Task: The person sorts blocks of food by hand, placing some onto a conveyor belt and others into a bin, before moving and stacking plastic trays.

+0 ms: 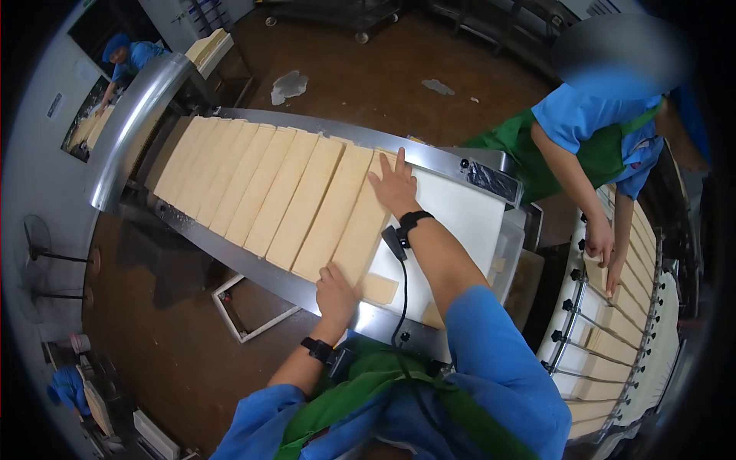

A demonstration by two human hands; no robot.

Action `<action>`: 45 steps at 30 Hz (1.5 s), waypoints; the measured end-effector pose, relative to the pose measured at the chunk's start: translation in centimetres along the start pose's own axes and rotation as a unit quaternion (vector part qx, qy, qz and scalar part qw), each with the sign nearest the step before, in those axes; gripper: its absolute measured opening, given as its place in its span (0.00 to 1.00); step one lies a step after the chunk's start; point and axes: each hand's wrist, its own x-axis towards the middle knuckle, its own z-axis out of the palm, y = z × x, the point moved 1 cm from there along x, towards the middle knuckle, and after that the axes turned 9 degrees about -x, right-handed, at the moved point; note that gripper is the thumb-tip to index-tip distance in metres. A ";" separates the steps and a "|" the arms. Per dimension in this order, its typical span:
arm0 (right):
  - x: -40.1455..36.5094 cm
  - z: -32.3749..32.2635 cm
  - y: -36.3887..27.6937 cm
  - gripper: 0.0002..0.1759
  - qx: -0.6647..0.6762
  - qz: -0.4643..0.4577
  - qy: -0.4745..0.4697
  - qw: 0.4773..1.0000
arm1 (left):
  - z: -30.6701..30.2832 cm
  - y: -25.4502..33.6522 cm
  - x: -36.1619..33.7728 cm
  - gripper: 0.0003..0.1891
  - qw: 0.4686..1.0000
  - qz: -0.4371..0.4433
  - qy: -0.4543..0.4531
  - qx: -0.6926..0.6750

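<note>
Pale yellow dough sheets [264,192], cut in long strips and stacked, lie side by side across the metal-edged conveyor. My right hand [395,186] rests with spread fingers on the far end of the rightmost stack [366,222]. At that stack's near end, my left hand [336,295] touches it with its fingers stretched out over the corner; its palm side is hidden. A small loose dough piece [380,289] lies on the white surface [441,222] just right of my left hand.
A curved metal cover [142,126] spans the conveyor's far left. At right, a person in a green apron [510,142] reaches over another belt with dough strips [629,314] and metal guide rods. Another person [134,57] works at the upper left. A white frame [238,314] stands below the conveyor.
</note>
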 end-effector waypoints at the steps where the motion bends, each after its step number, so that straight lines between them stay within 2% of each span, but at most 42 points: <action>1: 0.7 0.0 -0.5 0.38 0.005 0.007 -0.009 1.000 | 0.1 -0.1 0.1 0.37 1.000 0.002 -0.005 0.003; 5: 0.8 -0.3 -1.2 0.38 0.028 0.043 -0.007 0.999 | 0.4 -0.1 0.1 0.39 1.000 0.004 0.010 0.000; 7: 0.0 -0.7 -0.5 0.38 0.048 0.087 0.028 0.995 | 0.6 -0.5 0.3 0.39 0.999 0.021 0.023 -0.020; 8: -0.3 -0.9 0.4 0.39 0.065 0.108 0.015 0.992 | 0.6 -0.6 0.5 0.39 0.999 0.028 0.011 -0.041; 10: -2.1 -2.6 3.1 0.41 0.104 0.168 -0.004 0.980 | 0.1 -0.6 0.9 0.39 0.995 0.051 -0.028 -0.081; 12: -4.8 -4.5 6.4 0.43 0.110 0.241 0.020 0.964 | -0.9 0.1 2.0 0.40 0.981 0.119 -0.091 -0.121; 13: -6.1 -5.8 8.3 0.44 0.128 0.278 -0.009 0.952 | -0.9 0.6 2.5 0.41 0.971 0.150 -0.125 -0.139; 16: -7.1 -1.9 14.3 0.44 0.036 0.344 0.062 0.936 | 1.3 2.3 3.1 0.42 0.949 0.146 -0.202 -0.194; 17: -8.0 -1.4 15.6 0.44 0.032 0.369 0.077 0.926 | 0.3 5.0 2.6 0.43 0.956 0.129 -0.231 -0.125; 19: -10.9 -3.0 16.6 0.44 0.097 0.423 0.102 0.895 | 1.3 7.3 2.6 0.44 0.962 0.140 -0.220 -0.085; 21: -15.0 -5.0 18.7 0.45 0.235 0.470 0.138 0.839 | 1.8 9.4 2.1 0.43 0.963 0.149 -0.205 -0.087; 22: -17.0 -5.6 19.9 0.45 0.302 0.485 0.158 0.805 | 2.4 10.4 1.6 0.42 0.956 0.201 -0.184 -0.112; 23: -18.5 -4.7 21.8 0.46 0.322 0.482 0.223 0.784 | 2.9 11.2 1.0 0.42 0.945 0.249 -0.162 -0.139; 24: -20.5 -4.2 23.7 0.45 0.323 0.470 0.290 0.768 | 3.4 12.1 0.2 0.41 0.931 0.295 -0.140 -0.165; 26: -26.6 -8.0 26.0 0.43 0.328 0.518 0.314 0.725 | 3.9 15.8 -2.3 0.41 0.909 0.307 -0.174 -0.223; 27: -29.1 -8.4 27.9 0.42 0.289 0.523 0.362 0.716 | 3.9 17.8 -3.8 0.41 0.897 0.311 -0.190 -0.251; 28: -31.7 -8.7 29.8 0.41 0.249 0.527 0.408 0.703 | 3.9 19.7 -5.3 0.41 0.882 0.349 -0.192 -0.252; 30: -37.4 -10.3 33.2 0.39 0.247 0.550 0.428 0.673 | 3.9 23.4 -8.4 0.41 0.847 0.424 -0.195 -0.254; 32: -43.0 -11.7 35.8 0.39 0.262 0.621 0.392 0.626 | 4.0 26.6 -11.5 0.41 0.797 0.469 -0.241 -0.295; 34: -48.4 -10.6 39.2 0.41 0.194 0.678 0.352 0.616 | 3.6 29.3 -14.4 0.41 0.746 0.522 -0.290 -0.296; 36: -52.8 -10.9 40.9 0.37 0.183 0.733 0.267 0.598 | 3.4 31.2 -17.0 0.39 0.694 0.538 -0.377 -0.295; 37: -54.8 -10.4 42.2 0.35 0.143 0.733 0.213 0.630 | 3.5 32.0 -18.1 0.39 0.666 0.544 -0.418 -0.294; 39: -57.9 -8.4 45.1 0.32 0.062 0.721 0.098 0.683 | 4.3 32.9 -19.8 0.37 0.620 0.493 -0.543 -0.280; 40: -58.7 -7.7 46.5 0.32 0.066 0.707 0.099 0.697 | 4.7 33.3 -20.6 0.36 0.592 0.463 -0.601 -0.270; 42: -59.8 -6.8 49.5 0.31 0.072 0.678 0.103 0.724 | 5.3 33.9 -22.0 0.33 0.589 0.499 -0.583 -0.253; 45: -60.4 -5.9 52.5 0.30 0.075 0.681 0.078 0.724 | 6.6 34.4 -23.3 0.32 0.606 0.540 -0.533 -0.238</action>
